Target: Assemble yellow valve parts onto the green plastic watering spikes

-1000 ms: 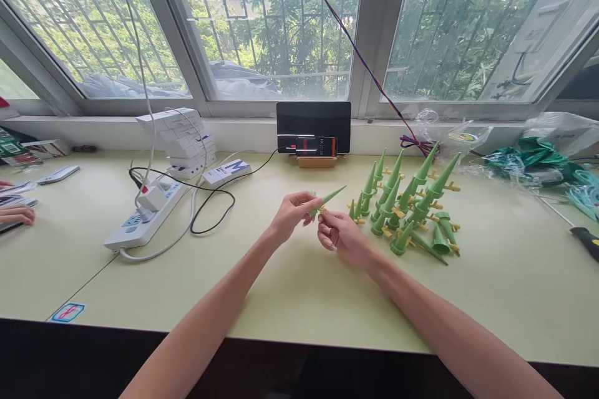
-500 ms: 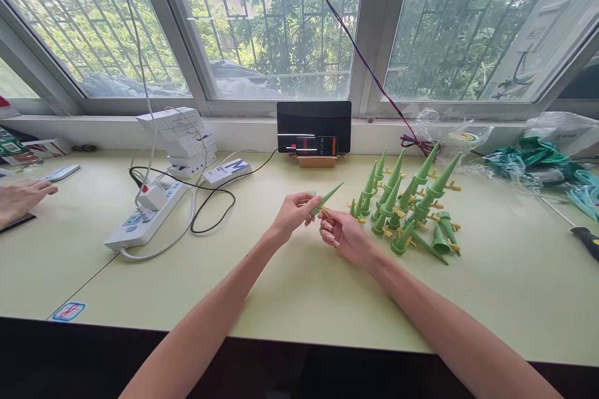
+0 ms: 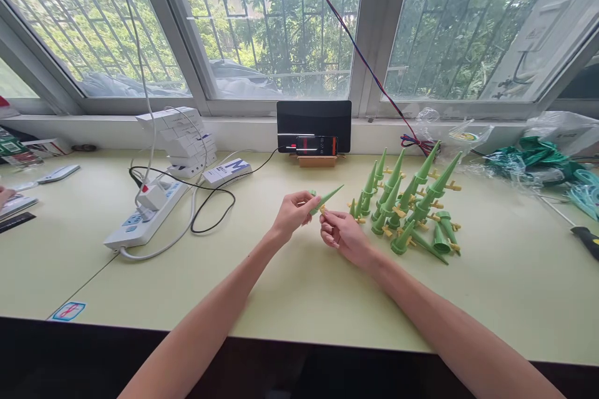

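Note:
My left hand (image 3: 294, 215) is closed on a green plant watering spike (image 3: 331, 195), its pointed tip aimed up and to the right. Thumb and fingertips of my right hand (image 3: 344, 232) pinch a small yellow valve (image 3: 322, 209) at the spike's side, close against the left hand. My fingers hide part of both pieces, so whether the valve is fully seated cannot be seen. To the right stand several more green spikes (image 3: 390, 199) with yellow valves, most of them point up and a few lying on their sides.
A white power strip (image 3: 140, 218) with cables lies to the left, beside stacked white boxes (image 3: 180, 137). A phone (image 3: 317, 146) leans on a dark tablet (image 3: 313, 115) at the back. Plastic wrapping (image 3: 528, 162) and a screwdriver (image 3: 584, 242) are far right. Another person's hand (image 3: 4, 195) shows at the left edge.
My hands and the spike have hardly moved. At the far left, the other person's hand has drawn back toward the edge of view.

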